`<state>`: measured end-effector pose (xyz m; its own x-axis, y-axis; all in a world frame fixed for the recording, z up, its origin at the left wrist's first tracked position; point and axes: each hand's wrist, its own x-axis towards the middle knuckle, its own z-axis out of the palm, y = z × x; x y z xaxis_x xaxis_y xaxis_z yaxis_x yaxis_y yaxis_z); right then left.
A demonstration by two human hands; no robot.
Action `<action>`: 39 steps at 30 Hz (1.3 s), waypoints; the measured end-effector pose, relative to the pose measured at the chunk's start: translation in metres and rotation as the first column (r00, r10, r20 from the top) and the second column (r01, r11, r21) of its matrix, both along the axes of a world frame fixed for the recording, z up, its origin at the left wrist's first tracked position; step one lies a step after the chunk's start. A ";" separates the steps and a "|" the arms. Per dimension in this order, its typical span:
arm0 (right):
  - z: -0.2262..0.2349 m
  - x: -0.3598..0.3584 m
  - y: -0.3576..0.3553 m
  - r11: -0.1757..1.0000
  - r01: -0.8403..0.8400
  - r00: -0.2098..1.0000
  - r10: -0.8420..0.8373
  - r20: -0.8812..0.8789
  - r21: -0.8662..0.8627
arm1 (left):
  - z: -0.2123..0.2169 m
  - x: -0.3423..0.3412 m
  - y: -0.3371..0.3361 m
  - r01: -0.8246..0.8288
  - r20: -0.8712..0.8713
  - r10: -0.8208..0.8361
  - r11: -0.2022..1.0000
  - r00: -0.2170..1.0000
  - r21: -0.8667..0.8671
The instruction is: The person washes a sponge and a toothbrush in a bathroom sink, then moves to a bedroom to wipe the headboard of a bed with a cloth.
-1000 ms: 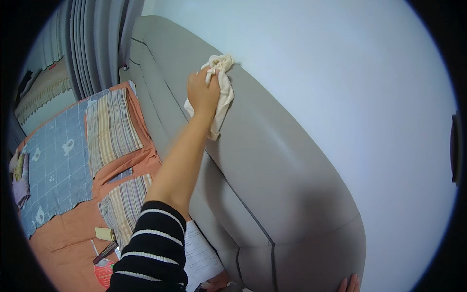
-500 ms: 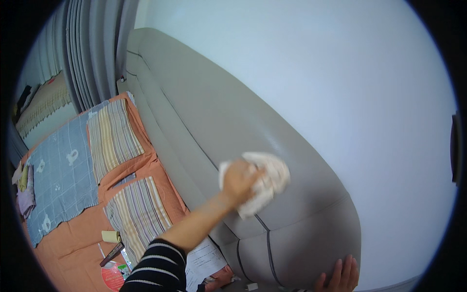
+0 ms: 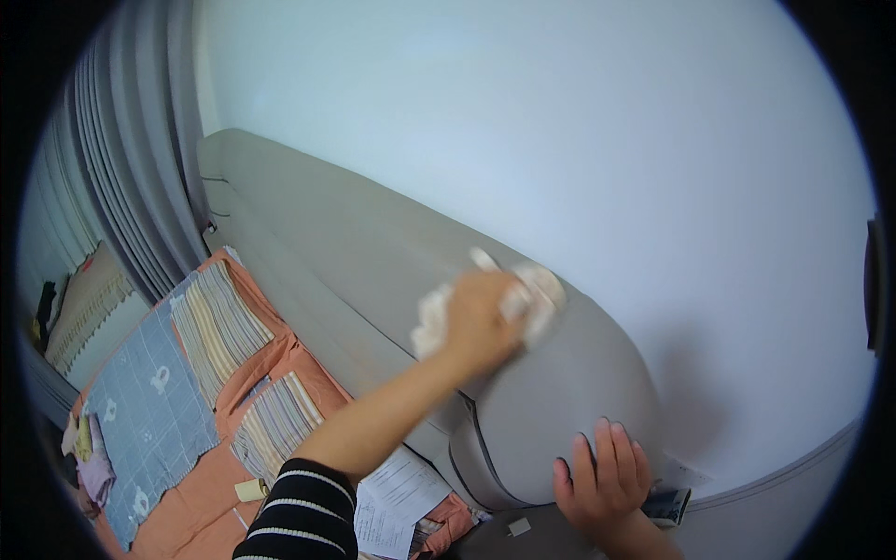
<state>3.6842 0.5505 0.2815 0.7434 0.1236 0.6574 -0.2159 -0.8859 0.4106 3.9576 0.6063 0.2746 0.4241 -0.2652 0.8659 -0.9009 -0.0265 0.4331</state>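
Observation:
A crumpled off-white cloth [image 3: 539, 297] is bunched in my left hand [image 3: 483, 317], its fingers closed round it. Hand and cloth are blurred, pressed to the padded grey headboard [image 3: 317, 219] near its top edge. My right hand [image 3: 605, 476] lies with fingers spread against the rounded right end of the same headboard and holds nothing. A black sleeve with white stripes covers part of my left arm.
Left of the headboard lies a bed with an orange sheet [image 3: 191, 499], striped pillows [image 3: 219, 331] and a blue-grey blanket [image 3: 149, 439]. Printed papers [image 3: 403, 490] rest close to my left forearm. A white wall [image 3: 607, 140] rises behind; grey curtains [image 3: 131, 149] hang far left.
The view has shifted, so the headboard sits lower. My left hand has wiped the cloth toward the headboard's top edge. More of my right hand shows, higher on the headboard's end.

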 end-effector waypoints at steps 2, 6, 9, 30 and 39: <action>0.000 0.000 -0.003 0.999 -0.030 0.999 0.029 0.029 0.013 | 0.012 -0.062 0.003 0.295 0.105 -0.312 0.943 0.944 0.155; 0.001 -0.002 -0.005 0.995 -0.092 0.993 0.088 0.079 0.048 | 0.023 -0.024 -0.016 0.040 0.190 -0.095 0.961 0.977 0.275; 0.000 -0.005 -0.003 0.989 -0.127 0.986 0.117 0.123 0.076 | 0.057 0.048 -0.017 -0.326 0.219 0.273 0.906 0.937 0.270; 0.076 0.156 -0.048 0.832 -0.423 0.799 0.529 -0.285 0.358 | 0.002 0.085 0.057 -0.297 -0.016 0.305 0.937 0.952 0.183; 0.055 0.222 -0.005 0.981 -0.114 0.743 0.189 -0.642 0.158 | -0.021 0.178 0.095 -0.527 -0.100 0.520 0.847 0.848 -0.067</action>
<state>3.9065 0.5451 0.3367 0.9718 0.2330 0.0350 0.2115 -0.9280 0.3068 4.1356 0.7015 0.2534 0.5433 0.0906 0.8347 -0.7284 -0.4435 0.5222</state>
